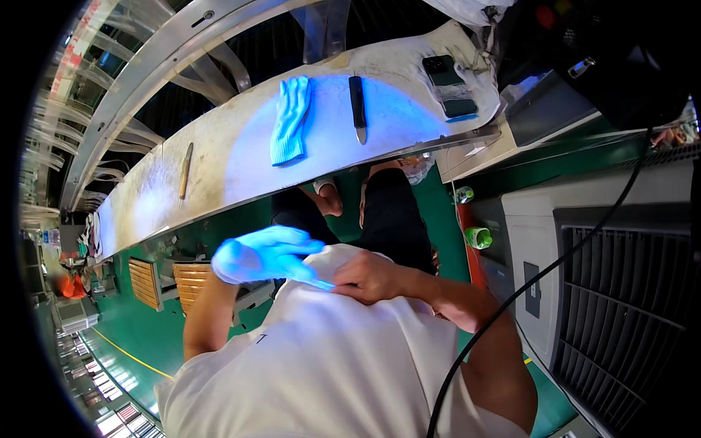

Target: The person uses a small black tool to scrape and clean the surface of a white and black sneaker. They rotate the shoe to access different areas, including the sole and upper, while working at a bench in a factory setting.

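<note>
My left hand [270, 254] wears a knitted work glove, lit blue. Its fingers are stretched out and apart in front of my white shirt. My bare right hand [369, 277] is beside it, fingers curled and pressed together where a gloved fingertip meets the shirt. Whether they pinch the glove or the cloth, I cannot tell. On the worktable [241, 164] beyond, a second knitted glove [290, 120] lies flat under blue light. To its right rests a black-handled knife [358, 109], blade toward me. A thin tool with a wooden-coloured handle [185, 174] lies farther left.
A dark phone [441, 70] and another dark flat item [460, 109] lie at the table's right end. A metal rail [109, 124] runs behind the table. At right stands a grey machine with a grille [621, 314], crossed by a black cable [540, 281]. Slatted wooden seats [144, 283] stand left.
</note>
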Tool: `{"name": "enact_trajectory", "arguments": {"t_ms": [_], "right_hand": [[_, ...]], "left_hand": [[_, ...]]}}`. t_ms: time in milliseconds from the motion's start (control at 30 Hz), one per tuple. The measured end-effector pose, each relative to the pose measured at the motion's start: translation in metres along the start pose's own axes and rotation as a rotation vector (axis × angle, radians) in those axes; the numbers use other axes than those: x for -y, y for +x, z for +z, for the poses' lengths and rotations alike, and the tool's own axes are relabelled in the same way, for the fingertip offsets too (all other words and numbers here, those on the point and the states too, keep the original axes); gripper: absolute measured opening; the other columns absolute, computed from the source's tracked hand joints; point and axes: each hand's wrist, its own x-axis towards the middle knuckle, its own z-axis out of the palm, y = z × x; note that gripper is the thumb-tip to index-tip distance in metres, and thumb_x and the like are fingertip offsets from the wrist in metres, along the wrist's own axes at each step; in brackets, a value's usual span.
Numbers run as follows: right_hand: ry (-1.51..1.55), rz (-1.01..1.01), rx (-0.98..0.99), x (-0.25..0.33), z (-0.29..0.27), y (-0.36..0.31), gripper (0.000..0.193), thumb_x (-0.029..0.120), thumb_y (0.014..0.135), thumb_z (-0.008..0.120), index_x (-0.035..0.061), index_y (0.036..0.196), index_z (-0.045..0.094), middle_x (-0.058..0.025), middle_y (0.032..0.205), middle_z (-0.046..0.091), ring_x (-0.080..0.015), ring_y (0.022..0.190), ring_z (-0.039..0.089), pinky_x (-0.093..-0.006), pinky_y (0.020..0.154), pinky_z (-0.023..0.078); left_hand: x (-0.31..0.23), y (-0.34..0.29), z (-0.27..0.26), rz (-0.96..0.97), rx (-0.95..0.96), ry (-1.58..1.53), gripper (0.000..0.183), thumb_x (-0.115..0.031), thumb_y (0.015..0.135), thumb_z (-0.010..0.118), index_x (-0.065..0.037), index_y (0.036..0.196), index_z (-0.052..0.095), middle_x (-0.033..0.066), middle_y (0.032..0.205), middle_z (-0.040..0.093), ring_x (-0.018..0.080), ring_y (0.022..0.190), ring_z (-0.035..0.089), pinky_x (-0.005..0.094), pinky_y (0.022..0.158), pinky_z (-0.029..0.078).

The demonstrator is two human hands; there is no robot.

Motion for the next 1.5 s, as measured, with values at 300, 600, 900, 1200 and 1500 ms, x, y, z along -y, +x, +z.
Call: {"name": "enact_trajectory", "arguments": {"t_ms": [300,600,900,1200,1500], "right_hand": [[-0.102,0.343,-0.291,0.027,-0.016,0.000,0.043,0.036,0.099,0.082,-0.0001,0.079,0.072,-0.0216,0.073,0.068,-0.0421,0.068,0.069,-0.0487,0.066,0.053],[0.487,0.240,-0.058,0.023,-0.002,-0.020,0.028,0.021,0.102,0.079,-0.0011,0.086,0.074,-0.0101,0.068,0.062,-0.0125,0.065,0.057,-0.0361,0.063,0.048],[-0.142,0.352,-0.322,0.020,-0.012,0.007,0.043,0.039,0.099,0.081,0.0009,0.081,0.072,-0.0185,0.077,0.072,-0.0396,0.076,0.074,-0.0466,0.070,0.058],[0.135,0.106,-0.145,0.020,0.001,0.004,0.032,0.023,0.101,0.077,-0.0008,0.082,0.067,-0.0188,0.073,0.062,-0.0348,0.065,0.062,-0.0461,0.064,0.048],[0.239,0.227,-0.238,0.039,0.003,0.018,0.036,0.019,0.100,0.077,-0.0019,0.073,0.063,-0.0157,0.064,0.052,-0.0235,0.056,0.048,-0.0424,0.059,0.039]], "left_hand": [[0.030,0.001,0.004,0.051,-0.116,0.287,0.114,-0.075,0.099,0.068,0.006,0.171,0.031,0.0261,0.172,0.041,0.0444,0.157,0.047,0.0601,0.128,0.037],[-0.005,0.006,-0.001,-0.003,0.168,0.119,0.100,-0.065,0.102,0.068,0.004,0.169,0.040,0.0262,0.163,0.055,0.0483,0.149,0.056,0.0629,0.127,0.037],[0.015,0.008,-0.034,-0.065,0.022,0.585,0.100,-0.065,0.096,0.077,0.012,0.157,0.055,0.0246,0.163,0.055,0.0437,0.155,0.049,0.0546,0.132,0.032],[0.013,0.005,-0.016,-0.123,-0.020,0.115,0.078,-0.034,0.101,0.082,0.014,0.156,0.054,0.0298,0.154,0.064,0.0423,0.147,0.058,0.0534,0.129,0.036],[0.020,-0.029,-0.049,0.113,-0.120,0.387,0.066,-0.043,0.105,0.077,0.012,0.141,0.070,0.0261,0.144,0.072,0.0496,0.137,0.066,0.0628,0.122,0.046]]}}
